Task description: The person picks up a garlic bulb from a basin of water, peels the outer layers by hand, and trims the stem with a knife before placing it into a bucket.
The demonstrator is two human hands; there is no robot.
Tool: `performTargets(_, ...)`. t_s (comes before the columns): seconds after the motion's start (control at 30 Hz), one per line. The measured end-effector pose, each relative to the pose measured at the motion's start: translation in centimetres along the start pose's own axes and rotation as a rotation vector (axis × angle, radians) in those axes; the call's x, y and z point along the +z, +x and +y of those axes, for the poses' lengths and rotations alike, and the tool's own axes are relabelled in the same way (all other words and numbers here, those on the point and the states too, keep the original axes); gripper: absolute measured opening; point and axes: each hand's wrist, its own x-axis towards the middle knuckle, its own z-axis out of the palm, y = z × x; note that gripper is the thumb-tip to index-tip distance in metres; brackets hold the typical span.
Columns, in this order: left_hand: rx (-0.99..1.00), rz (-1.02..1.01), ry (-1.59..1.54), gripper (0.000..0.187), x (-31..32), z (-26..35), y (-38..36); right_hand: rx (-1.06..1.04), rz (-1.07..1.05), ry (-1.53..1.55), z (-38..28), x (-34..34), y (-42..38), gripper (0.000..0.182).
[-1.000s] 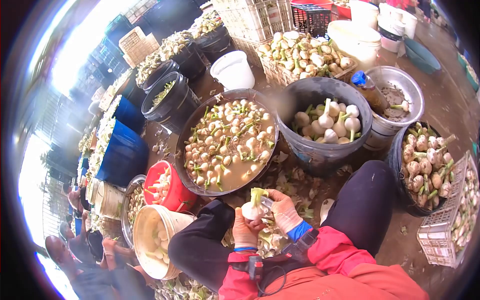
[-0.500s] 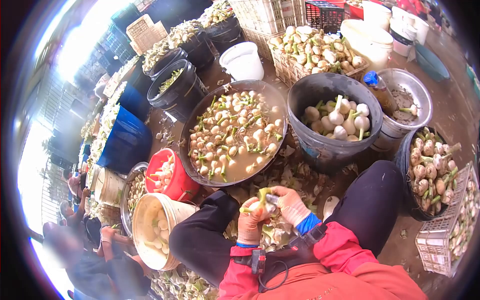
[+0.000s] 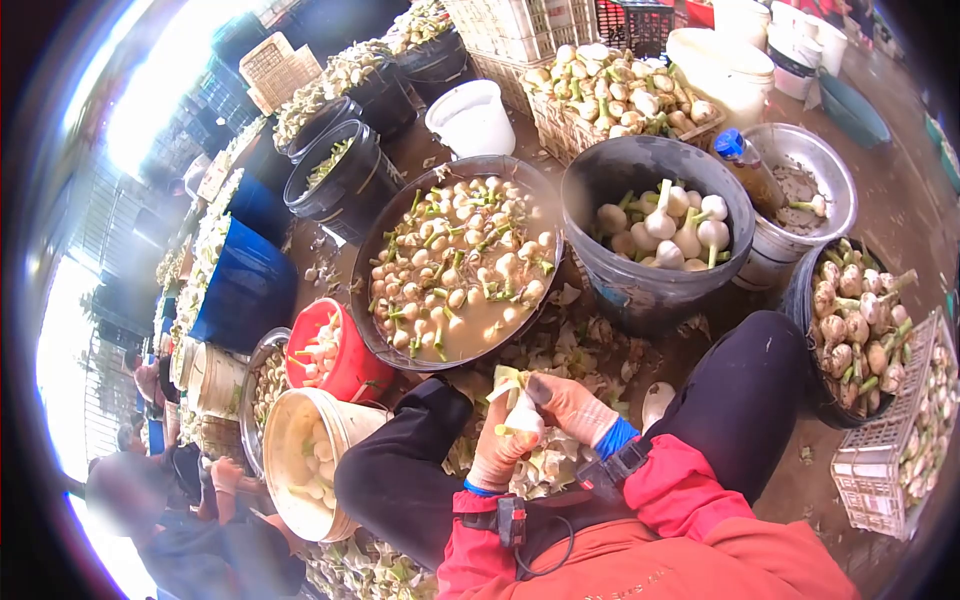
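Head view, sole camera: found left hand (image 3: pixel 497 452) curled closed around a garlic bulb (image 3: pixel 524 416), raised in front of the lap, between both knees. Found right hand (image 3: pixel 574 409) brought in from the opposite side, thumb and fingers bent toward the stem end (image 3: pixel 509 379), touching or nearly so. Noted at right thumb a small grey item (image 3: pixel 540 389); too blurred to identify, possibly a blade or a thumb cover. Cannot tell grip of right fingers: pinched on a leaf or merely pressed beside it. Judged step in hand as stripping or trimming outer layers at the stem, on evidence of loose pale leaf there and a heap of peelings (image 3: pixel 556 472) below, between the legs. Judged next move to call for a firm left hold, a small turn of the bulb, and right thumb kept clear of left fingertips. Recorded for position: bulb seated within left fingers, white side exposed to camera, stem pointing away from the body, just beside right thumb. Listed nearby: a basin (image 3: pixel 432 366) of murky water and bulbs ahead, a dark bucket (image 3: pixel 645 300) of pale bulbs to its right, a red bucket (image 3: pixel 362 368) and an off-white bucket (image 3: pixel 352 430) near left knee.
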Motion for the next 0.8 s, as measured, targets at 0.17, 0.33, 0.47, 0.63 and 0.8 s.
performTargets(0.17,0.204,0.153,-0.031,0.084,-0.7,-2.9,0.9,-0.211,0.317,-0.458,-0.4,1.8,-0.7,0.038)
performTargets(0.33,0.158,0.489,-0.133,0.032,-2.8,-3.3,0.7,-0.307,0.396,-0.344,0.7,1.3,0.3,0.027)
performTargets(0.47,0.212,0.468,-0.428,0.03,-3.2,-3.5,0.7,-0.356,0.349,0.245,-0.8,0.3,0.5,0.023)
performTargets(0.63,0.229,0.206,-1.015,0.032,-3.9,-1.7,0.7,-0.553,0.487,0.497,-2.5,-2.4,0.5,0.027)
performTargets(0.8,0.189,0.21,-1.133,0.038,-3.8,-0.8,0.5,-0.321,0.297,-0.956,-0.8,-2.2,0.1,0.039)
